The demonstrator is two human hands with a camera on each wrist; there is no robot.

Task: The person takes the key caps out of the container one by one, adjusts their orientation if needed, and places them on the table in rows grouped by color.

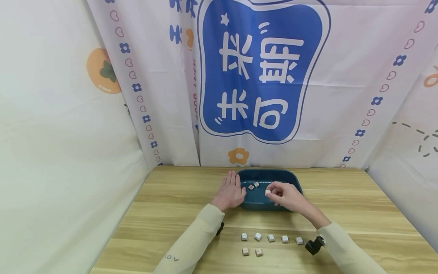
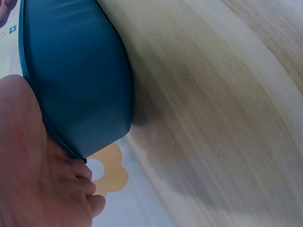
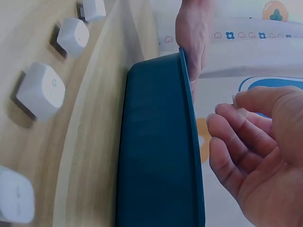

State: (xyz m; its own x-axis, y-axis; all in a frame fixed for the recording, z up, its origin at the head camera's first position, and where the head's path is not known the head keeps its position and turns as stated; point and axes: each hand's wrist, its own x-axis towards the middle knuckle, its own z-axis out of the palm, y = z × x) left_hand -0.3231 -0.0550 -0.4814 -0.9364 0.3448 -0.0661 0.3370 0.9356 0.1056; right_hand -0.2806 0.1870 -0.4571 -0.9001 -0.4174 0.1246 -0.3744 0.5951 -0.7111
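A dark teal rectangular tray (image 1: 263, 206) stands near the table's back edge, with two keycaps (image 1: 254, 186) lying inside at its left. My left hand (image 1: 230, 191) rests against the tray's left rim with straight fingers. Over the right part of the tray, my right hand (image 1: 285, 196) pinches a small white keycap (image 1: 268, 192) between thumb and fingertips. In the right wrist view that hand (image 3: 265, 142) is above the rim, the keycap mostly hidden by the fingers. The left wrist view shows the left hand (image 2: 42, 175) along the tray's rim.
In front of the tray, several white keycaps (image 1: 271, 238) form a row on the wooden table (image 1: 171, 213). Two cream keycaps (image 1: 252, 252) sit in a second row nearer me. A printed cloth (image 1: 342, 95) hangs behind the table.
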